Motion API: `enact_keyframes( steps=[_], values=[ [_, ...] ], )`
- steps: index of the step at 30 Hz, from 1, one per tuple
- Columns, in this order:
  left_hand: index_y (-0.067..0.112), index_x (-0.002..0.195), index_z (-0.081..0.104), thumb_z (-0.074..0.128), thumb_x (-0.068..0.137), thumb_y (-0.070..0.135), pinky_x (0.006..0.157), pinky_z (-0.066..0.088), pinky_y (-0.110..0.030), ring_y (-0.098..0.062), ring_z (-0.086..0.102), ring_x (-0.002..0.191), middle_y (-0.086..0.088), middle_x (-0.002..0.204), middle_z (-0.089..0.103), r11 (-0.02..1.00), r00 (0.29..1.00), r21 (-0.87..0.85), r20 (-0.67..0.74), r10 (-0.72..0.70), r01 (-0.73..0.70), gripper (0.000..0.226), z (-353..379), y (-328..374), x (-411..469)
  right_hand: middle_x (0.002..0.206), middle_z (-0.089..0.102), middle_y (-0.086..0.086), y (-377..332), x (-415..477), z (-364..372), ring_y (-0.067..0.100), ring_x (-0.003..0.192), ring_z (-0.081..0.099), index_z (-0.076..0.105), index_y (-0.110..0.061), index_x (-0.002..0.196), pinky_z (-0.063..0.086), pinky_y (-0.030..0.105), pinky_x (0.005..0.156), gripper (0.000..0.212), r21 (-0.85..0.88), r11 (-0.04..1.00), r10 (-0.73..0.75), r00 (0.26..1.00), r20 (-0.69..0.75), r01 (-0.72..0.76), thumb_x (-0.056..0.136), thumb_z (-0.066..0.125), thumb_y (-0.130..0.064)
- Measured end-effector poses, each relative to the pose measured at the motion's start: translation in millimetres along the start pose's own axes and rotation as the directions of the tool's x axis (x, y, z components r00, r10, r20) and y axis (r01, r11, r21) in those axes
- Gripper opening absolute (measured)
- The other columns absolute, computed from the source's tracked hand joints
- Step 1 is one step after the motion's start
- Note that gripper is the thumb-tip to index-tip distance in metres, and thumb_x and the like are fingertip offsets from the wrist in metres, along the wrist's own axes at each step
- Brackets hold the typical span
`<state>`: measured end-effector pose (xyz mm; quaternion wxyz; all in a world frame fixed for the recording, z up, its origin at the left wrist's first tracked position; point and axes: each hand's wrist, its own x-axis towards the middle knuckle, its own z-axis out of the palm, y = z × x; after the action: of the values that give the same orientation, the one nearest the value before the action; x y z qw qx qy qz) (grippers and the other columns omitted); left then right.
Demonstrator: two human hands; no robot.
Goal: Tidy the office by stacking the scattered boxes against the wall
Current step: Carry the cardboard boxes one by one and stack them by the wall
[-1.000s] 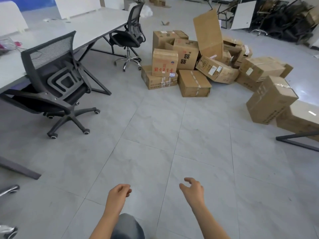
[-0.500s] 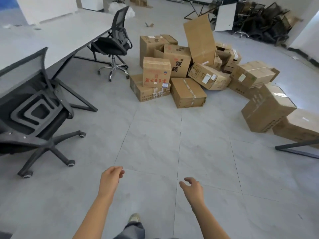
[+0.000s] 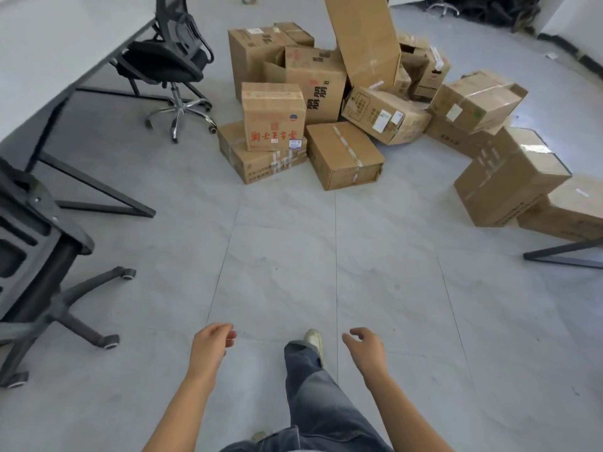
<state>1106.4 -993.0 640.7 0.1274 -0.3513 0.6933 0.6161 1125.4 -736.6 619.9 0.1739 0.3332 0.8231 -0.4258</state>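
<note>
Grey floor tiles [image 3: 277, 282] cover the room, and a bare stretch of them separates you from the cardboard boxes [image 3: 385, 119]. The boxes lie in a loose heap at the far side of that stretch, well apart from both hands. Your left hand [image 3: 210, 347] and right hand [image 3: 365, 349] hang low in front of you, fingers loosely curled, holding nothing. The nearest item is a taped carton [image 3: 342, 154] flat on the floor. Just left of it, a box with red lettering [image 3: 273, 115] sits on a flatter carton [image 3: 261, 163]. At right, a large box [image 3: 509, 177] rests tilted. A white desk [image 3: 49, 44] and two black office chairs [image 3: 169, 63] stand at left.
</note>
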Motion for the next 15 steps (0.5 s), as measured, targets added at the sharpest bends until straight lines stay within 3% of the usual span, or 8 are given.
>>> enact_keyframes(
  steps=[8,15],
  values=[
    [0.01,0.075,0.058,0.051,0.092,0.008,0.066,0.041,-0.028,-0.02,0.056,0.075,-0.007,0.078,0.062,0.998,0.998,0.011,-0.026,0.058,-0.057,0.019,96,111,76,0.133,0.05,0.012,-121,146,-69,0.026,0.12,0.048,0.055,-0.007,0.124,0.04,0.033,0.096,0.037,0.039,0.987,-0.153,0.988,-0.006,0.153,0.091,0.056,-0.022],
    [0.013,0.077,0.059,0.051,0.093,0.01,0.077,0.04,-0.032,-0.022,0.058,0.083,-0.006,0.083,0.063,0.995,0.999,0.092,0.026,0.021,-0.023,0.018,158,162,115,0.131,0.053,0.015,-136,212,-87,0.027,0.119,0.05,0.056,-0.002,0.124,0.04,0.029,0.093,0.035,0.043,0.999,-0.024,0.998,0.054,0.022,0.091,0.055,-0.015]
  ],
)
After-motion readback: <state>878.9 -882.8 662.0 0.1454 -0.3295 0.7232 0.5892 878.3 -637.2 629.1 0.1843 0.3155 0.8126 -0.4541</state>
